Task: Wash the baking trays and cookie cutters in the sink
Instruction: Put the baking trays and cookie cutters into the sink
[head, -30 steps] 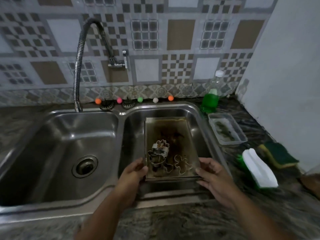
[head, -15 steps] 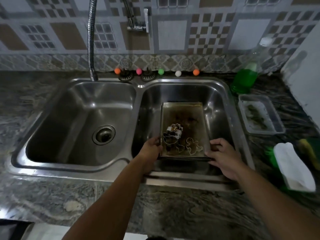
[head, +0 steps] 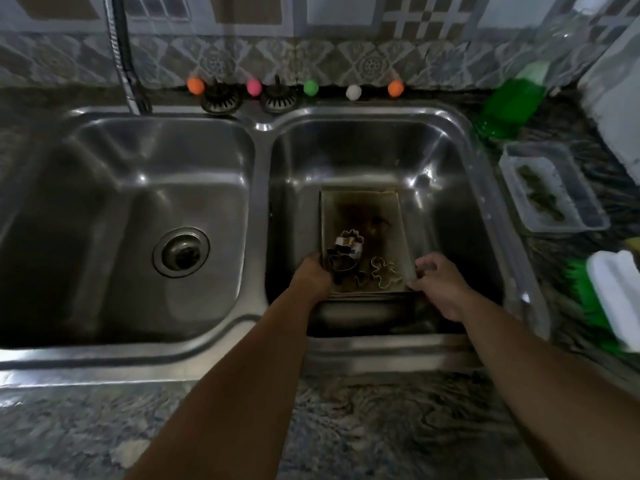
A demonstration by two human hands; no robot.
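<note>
A stained, dark baking tray (head: 363, 213) lies low inside the right basin of the steel double sink (head: 263, 126). Several metal cookie cutters rest in its near half: a stacked cluster (head: 346, 254) on the left and a gingerbread-man cutter (head: 386, 277) on the right. My left hand (head: 311, 277) grips the tray's near-left edge. My right hand (head: 438, 284) sits at the near-right corner, fingertips touching the rim, fingers loosely curled. More tray edges show stacked under the top tray at its near side.
A faucet hose (head: 121, 53) rises behind the left basin, whose drain (head: 181, 251) is open. On the counter at right stand a green soap bottle (head: 512, 105), a clear plastic container (head: 550, 188), and a white-handled green brush (head: 613, 299). Coloured balls line the back ledge.
The tray has gone down from near the rim into the bottom of the right basin. My right hand has loosened at the corner. The view has tilted down and closer.
</note>
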